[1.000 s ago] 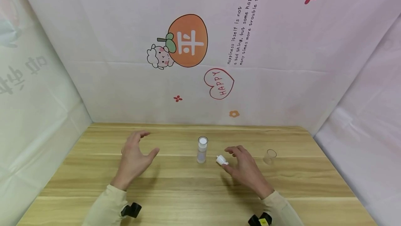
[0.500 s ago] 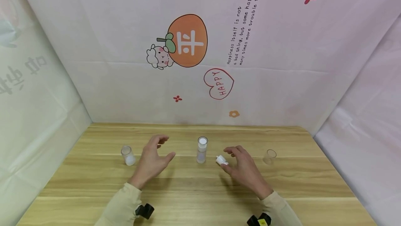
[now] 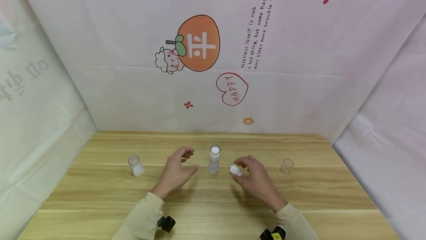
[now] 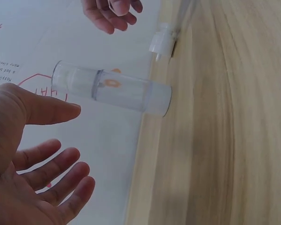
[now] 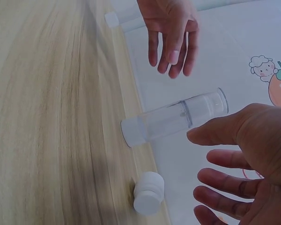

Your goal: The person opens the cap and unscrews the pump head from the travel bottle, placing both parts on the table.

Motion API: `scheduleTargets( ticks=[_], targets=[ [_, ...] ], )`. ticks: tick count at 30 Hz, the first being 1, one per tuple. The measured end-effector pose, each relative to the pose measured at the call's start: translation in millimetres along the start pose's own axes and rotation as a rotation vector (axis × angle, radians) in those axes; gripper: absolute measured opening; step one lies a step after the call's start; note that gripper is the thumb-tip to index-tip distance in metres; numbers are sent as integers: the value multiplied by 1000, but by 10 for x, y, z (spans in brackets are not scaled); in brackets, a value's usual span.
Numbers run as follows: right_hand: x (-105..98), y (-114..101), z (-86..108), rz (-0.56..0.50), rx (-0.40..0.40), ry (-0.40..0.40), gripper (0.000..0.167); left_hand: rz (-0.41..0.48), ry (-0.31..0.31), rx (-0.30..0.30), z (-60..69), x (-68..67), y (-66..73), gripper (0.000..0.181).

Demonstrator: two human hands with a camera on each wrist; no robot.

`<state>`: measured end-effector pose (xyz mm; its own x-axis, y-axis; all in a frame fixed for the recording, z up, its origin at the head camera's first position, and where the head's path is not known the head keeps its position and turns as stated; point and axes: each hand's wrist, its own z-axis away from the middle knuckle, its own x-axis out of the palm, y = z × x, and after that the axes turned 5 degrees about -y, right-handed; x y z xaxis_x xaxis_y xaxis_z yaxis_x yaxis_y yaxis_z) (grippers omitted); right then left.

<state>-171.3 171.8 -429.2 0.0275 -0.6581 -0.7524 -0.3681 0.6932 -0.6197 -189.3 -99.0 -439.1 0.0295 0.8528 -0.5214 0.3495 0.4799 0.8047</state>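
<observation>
A clear cylindrical bottle (image 3: 214, 161) with a white base stands upright in the middle of the table. My left hand (image 3: 176, 173) is a little to its left, thumb and fingers apart around nothing. To the bottle's right lies a small white pump top (image 3: 235, 170), also seen in the right wrist view as a white piece (image 5: 149, 191) on the wood. Over it hovers my right hand (image 3: 257, 181), its thumb and fingers spread on either side. The right wrist view shows no contact between that hand and the pump top.
At the left stands a small clear container (image 3: 135, 165) with a white bottom. A transparent cap (image 3: 286, 167) stands to the right of my right hand. Printed white cloth (image 3: 133, 99) walls in the wooden table (image 3: 213, 210) at the back and sides.
My left hand has moved right, from in front of the small clear container, now visible, towards the bottle. My right hand has shifted slightly left, closer over the pump top.
</observation>
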Motion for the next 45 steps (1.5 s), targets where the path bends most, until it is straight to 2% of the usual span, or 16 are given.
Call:
scheduleTargets(
  ticks=[8, 15, 23, 34, 45],
  targets=[
    [15, -12, 1, -9, -8, -18, 29, 70, -58, 1, -58, 171, 4, 43],
    [17, -17, 6, 4, -16, -17, 28, 138, -97, -24, -118, 302, -19, 44],
    [9, -33, 9, 4, -7, -17, 27, 161, -128, -48, -169, 421, -28, 44],
    [6, -30, 9, 0, -3, -13, 26, 171, -107, -57, -227, 555, -25, 48],
    [3, -30, 14, -5, 7, -30, 25, 205, -72, -50, -246, 604, -43, 39]
  ],
)
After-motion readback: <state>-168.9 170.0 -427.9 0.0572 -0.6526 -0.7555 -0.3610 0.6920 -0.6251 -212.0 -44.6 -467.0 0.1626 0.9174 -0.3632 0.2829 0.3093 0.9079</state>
